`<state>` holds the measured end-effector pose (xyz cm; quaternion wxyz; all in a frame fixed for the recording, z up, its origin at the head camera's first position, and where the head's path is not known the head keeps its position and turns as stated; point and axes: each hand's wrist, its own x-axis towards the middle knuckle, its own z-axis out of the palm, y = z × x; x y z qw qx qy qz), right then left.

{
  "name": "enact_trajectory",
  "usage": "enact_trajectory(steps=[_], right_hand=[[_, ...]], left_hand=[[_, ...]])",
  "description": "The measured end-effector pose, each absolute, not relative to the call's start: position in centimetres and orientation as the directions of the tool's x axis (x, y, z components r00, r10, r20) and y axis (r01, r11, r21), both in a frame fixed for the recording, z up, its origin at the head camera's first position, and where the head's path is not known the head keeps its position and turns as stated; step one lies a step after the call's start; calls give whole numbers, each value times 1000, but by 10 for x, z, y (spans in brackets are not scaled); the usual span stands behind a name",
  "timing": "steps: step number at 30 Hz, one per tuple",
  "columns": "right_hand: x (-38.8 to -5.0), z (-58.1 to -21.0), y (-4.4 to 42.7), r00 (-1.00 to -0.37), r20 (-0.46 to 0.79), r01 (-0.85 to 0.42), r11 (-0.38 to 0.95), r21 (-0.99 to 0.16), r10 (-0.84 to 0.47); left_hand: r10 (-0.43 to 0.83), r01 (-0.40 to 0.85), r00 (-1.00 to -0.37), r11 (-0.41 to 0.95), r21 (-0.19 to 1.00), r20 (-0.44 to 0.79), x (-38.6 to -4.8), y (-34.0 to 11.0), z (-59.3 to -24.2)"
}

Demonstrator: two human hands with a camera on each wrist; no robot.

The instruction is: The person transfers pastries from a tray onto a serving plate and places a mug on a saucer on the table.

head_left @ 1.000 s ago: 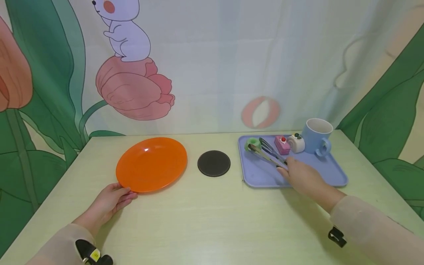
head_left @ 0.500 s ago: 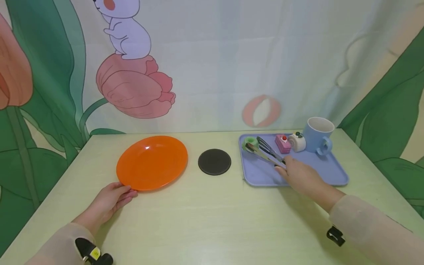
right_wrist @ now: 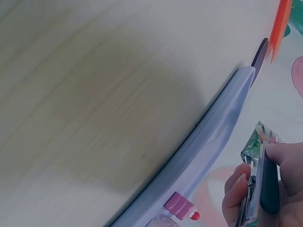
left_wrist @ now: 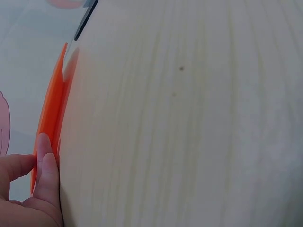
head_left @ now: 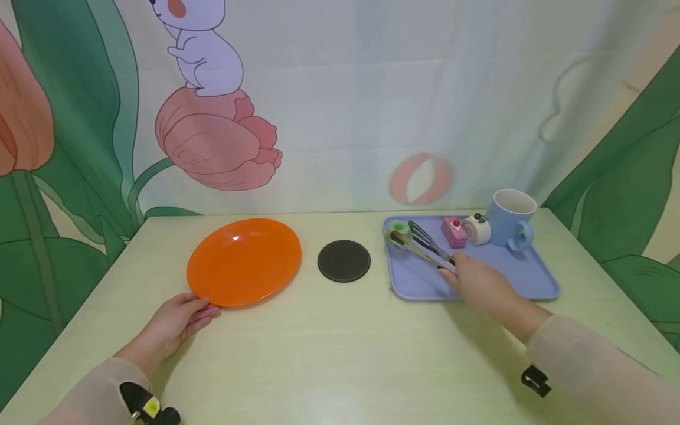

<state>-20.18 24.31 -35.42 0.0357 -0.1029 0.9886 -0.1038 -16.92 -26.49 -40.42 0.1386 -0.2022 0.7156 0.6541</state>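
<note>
At the near left rim of the orange plate point(head_left: 244, 262), my left hand point(head_left: 172, 324) pinches the edge, thumb on top and fingers beneath; the left wrist view shows the same grip. My right hand point(head_left: 478, 280) holds metal tongs point(head_left: 417, 250) over the blue tray point(head_left: 425, 287). A green ring-shaped piece point(head_left: 392, 229) is at the tong tips, by the tray's left back corner. In the right wrist view the green piece point(right_wrist: 253, 146) appears between the tips, above the tray. A pink cake piece point(head_left: 454, 235) with a red berry lies farther right.
Beside the pink piece on the tray are a white roll cake piece point(head_left: 480, 232) and a light blue mug point(head_left: 502, 224). A round black coaster point(head_left: 344, 261) lies between plate and tray. A printed curtain point(head_left: 340, 118) hangs behind the table.
The tongs and the green piece have shifted slightly left, towards the tray's left edge. My left hand and the plate have stayed in place.
</note>
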Motion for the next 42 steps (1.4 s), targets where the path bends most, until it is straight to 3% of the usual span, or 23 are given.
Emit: enact_trajectory(steps=[22,42], right_hand=[[-198,-354,229,-968,4,-246,942,-230,-252],[-202,-354,218,-967,-20,-242,941,-238,-254]], left_hand=[[-112,-470,-880,65,880,-462,-168,-266,-409],[-94,-459,-887,53,887,-453,-170,-266,-408]])
